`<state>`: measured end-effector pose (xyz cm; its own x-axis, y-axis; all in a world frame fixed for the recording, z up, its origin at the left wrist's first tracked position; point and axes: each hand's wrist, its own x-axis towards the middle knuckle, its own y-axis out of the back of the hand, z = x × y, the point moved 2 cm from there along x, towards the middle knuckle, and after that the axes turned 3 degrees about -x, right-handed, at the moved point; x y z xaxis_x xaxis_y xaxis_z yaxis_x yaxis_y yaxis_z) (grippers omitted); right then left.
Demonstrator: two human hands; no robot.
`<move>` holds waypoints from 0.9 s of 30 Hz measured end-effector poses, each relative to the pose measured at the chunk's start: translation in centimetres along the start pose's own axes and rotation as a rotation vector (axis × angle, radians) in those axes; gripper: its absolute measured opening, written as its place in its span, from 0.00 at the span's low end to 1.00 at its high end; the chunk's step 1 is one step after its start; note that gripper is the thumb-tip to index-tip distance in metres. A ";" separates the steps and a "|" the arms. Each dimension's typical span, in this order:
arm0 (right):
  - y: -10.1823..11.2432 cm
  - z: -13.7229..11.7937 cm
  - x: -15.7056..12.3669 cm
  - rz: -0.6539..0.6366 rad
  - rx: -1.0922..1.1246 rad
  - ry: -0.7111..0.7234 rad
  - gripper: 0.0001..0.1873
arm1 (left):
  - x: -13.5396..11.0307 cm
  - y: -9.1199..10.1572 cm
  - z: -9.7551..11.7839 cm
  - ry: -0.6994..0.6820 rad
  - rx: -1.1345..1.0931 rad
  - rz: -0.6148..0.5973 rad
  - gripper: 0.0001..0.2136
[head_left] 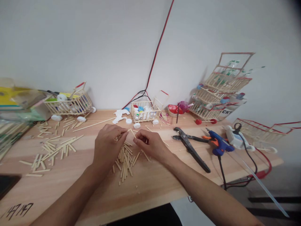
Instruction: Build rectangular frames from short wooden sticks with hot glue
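Observation:
Over the middle of the table, my left hand (108, 142) is closed, its fingertips pinching the end of a thin wooden stick, mostly hidden by the fingers. My right hand (151, 143) pinches a short wooden stick (133, 133) that slants up to the left. The two stick ends meet at an angle between my fingertips; whether they are joined I cannot tell. Below both hands lies a loose pile of cut wooden sticks (125, 161). Just behind them stands a small stick-built cart (147, 114) with white cap wheels and bottle caps inside.
More sticks (53, 149) are scattered at left, before another cart (70, 105). Black pliers (191, 147), a blue glue gun (219, 144) with a long glue stick, and a power strip (237, 138) lie at right. Stacked stick baskets (221, 88) and a red bowl (175, 110) stand behind.

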<state>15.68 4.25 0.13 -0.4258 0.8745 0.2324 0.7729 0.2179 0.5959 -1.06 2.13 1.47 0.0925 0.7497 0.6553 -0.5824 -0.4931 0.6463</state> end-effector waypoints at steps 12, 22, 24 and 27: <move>-0.2 0.1 0.0 0.000 -0.015 0.033 0.06 | 0.0 -0.2 0.2 -0.001 0.036 -0.004 0.04; -0.1 -0.1 -0.1 -0.010 -0.010 0.018 0.07 | -0.1 -0.1 0.3 0.042 0.021 -0.004 0.04; -0.1 -0.1 0.0 -0.009 -0.015 0.013 0.07 | -0.1 0.0 0.3 0.046 0.019 -0.015 0.05; -0.2 0.0 0.0 -0.012 -0.025 0.005 0.07 | -0.1 0.0 0.3 0.048 0.018 -0.015 0.05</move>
<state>15.57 4.25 0.00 -0.4371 0.8698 0.2287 0.7556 0.2173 0.6179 -0.83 1.87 1.55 0.0619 0.7772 0.6262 -0.5667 -0.4891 0.6631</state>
